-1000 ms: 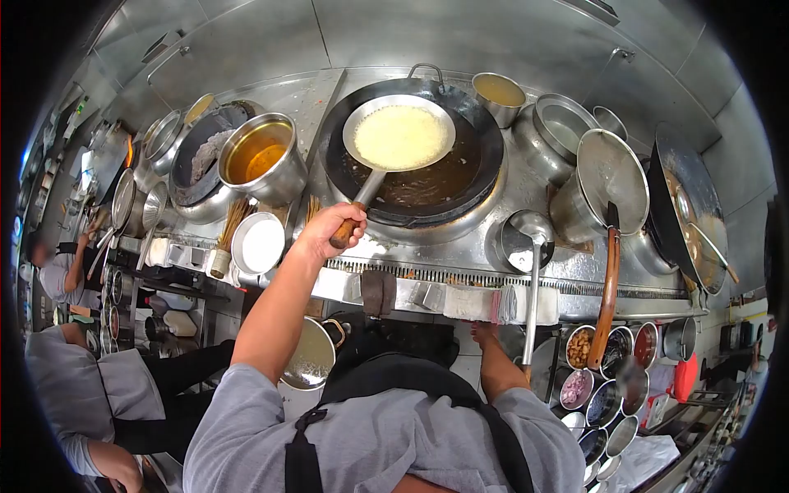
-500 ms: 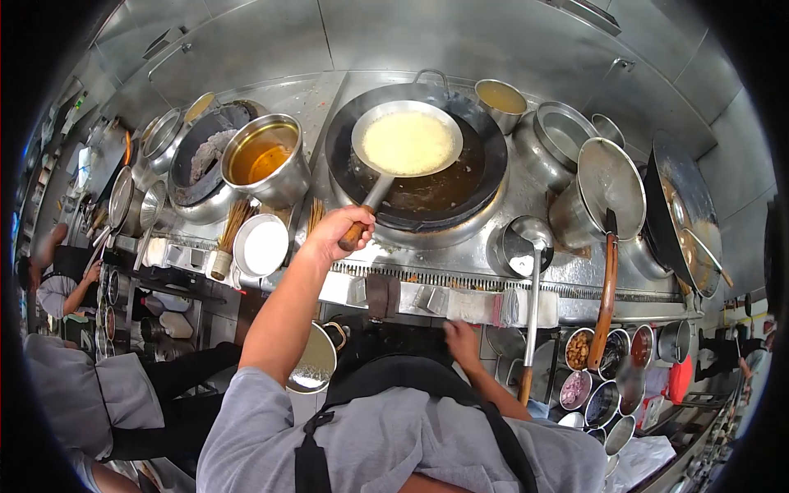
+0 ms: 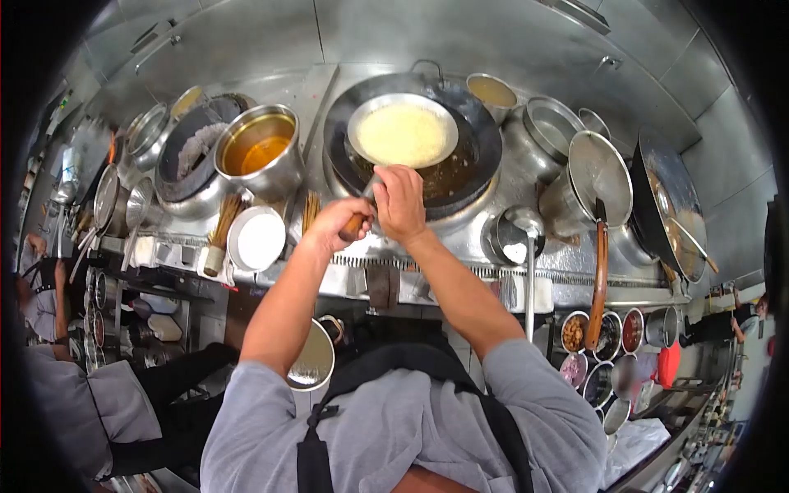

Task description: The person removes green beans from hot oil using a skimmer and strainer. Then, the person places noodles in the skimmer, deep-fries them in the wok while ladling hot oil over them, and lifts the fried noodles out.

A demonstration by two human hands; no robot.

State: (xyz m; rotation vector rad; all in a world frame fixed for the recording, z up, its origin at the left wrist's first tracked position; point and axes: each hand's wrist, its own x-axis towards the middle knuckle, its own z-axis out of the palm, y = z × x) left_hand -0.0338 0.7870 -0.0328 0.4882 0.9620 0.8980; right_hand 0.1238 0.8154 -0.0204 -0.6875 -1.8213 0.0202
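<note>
in the head view, the left hand has its fingers wrapped around the wooden grip of a long-handled pan. the right hand lies just to the right of it, over the metal stem, its fingers bent and pointing to the far side; whether they grasp the stem i cannot tell. the pan, with a pale yellow, frothy mass in it, is above a black wok that holds dark liquid.

on the left of the wok stands a steel pot of orange liquid; nearer are a round bowl, white inside, and a bundle of thin sticks. on the right, a ladle reaches from a small dark pot toward the near side. farther right, a strainer rests on a steel vessel, its brown handle pointing near, beside a tilted second wok. on the near left is another person in grey.
</note>
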